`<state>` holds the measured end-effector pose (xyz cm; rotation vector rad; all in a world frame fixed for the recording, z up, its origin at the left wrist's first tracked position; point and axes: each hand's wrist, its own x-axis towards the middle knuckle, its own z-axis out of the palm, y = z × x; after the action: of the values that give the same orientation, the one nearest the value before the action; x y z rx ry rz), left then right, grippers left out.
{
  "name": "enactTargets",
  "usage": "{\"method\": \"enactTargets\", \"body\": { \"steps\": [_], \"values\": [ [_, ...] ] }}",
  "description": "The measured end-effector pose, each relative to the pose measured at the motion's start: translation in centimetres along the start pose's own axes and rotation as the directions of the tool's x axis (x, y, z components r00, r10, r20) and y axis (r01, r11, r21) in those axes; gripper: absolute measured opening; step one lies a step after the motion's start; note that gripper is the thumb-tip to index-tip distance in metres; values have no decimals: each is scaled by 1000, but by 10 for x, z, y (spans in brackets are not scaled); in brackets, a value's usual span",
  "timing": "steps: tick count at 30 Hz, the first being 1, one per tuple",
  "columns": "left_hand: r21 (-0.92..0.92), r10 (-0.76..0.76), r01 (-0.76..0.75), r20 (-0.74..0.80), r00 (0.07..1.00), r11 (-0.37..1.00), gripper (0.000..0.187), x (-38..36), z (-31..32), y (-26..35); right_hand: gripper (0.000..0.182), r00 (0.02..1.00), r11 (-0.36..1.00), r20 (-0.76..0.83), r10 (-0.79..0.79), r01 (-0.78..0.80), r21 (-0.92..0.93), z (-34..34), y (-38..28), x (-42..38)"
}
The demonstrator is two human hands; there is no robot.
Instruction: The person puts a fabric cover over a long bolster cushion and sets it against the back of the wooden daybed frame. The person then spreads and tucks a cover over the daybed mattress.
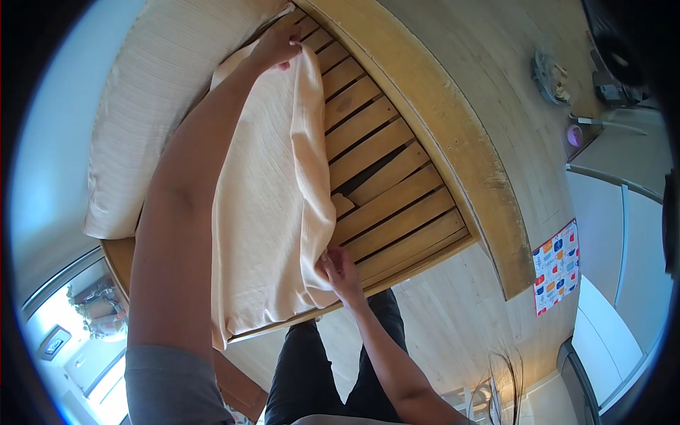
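A cream fabric cover (pixel 258 198) lies over the left part of a slatted wooden sofa seat (pixel 386 163), its right edge bunched into a long fold. My left hand (pixel 278 48) reaches to the far end and is closed on the cover's far corner. At the near end, my right hand (pixel 342 275) pinches the fold close to the seat's front edge. Whether anything lies inside or under the cover is hidden. Beyond the fold the slats are bare, and one of them sits askew or broken.
A cream back cushion (pixel 170 92) leans along the left. A wide wooden armrest (pixel 453 106) curves along the right. On the floor lie a patterned mat (pixel 557 268) and a clear bag (pixel 550 78). White cabinets (pixel 602 234) stand at far right.
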<state>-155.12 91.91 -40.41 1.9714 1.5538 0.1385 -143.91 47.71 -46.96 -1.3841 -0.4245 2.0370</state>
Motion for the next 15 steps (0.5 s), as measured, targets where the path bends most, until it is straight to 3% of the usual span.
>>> {"method": "enactTargets", "body": {
  "steps": [1,2,3,4,5,7,9,10,12,14,15],
  "values": [
    [-4,-68,68,3,998,998,15,1,-4,4,52,946,940,-119,-302,275,-202,6,-6,-3],
    [-27,-70,70,-10,997,997,17,2,-6,8,52,948,941,-112,-297,271,-201,8,-12,-6],
    [-24,-77,77,-11,997,997,17,1,-4,11,49,929,880,-178,-323,226,-417,11,-18,-7],
    [-70,1,-5,-53,999,998,21,1,-2,14,46,902,779,-236,-361,153,-608,15,-26,-9],
    [-112,80,-91,-96,992,990,25,1,1,17,46,905,783,-234,-357,153,-603,14,-19,-6],
    [-88,85,-93,-88,992,992,29,4,4,19,34,962,572,-161,-220,-7,-820,7,-4,3],
    [40,-34,30,105,994,999,23,15,3,17,29,948,584,-188,-255,-4,-812,-10,5,0],
    [36,-33,29,109,994,999,23,23,4,11,25,932,596,-214,-293,3,-803,-23,6,-3],
    [-129,-92,103,92,991,986,17,35,1,-6,18,898,859,-344,-273,67,-507,-58,-6,-24],
    [-209,-151,180,144,978,961,19,25,-13,27,16,835,962,-504,-221,101,-255,-99,-26,-48],
    [-280,-197,247,196,961,928,24,21,-19,37,10,756,976,-618,-216,192,-106,-107,-47,-60]
  ]
}}
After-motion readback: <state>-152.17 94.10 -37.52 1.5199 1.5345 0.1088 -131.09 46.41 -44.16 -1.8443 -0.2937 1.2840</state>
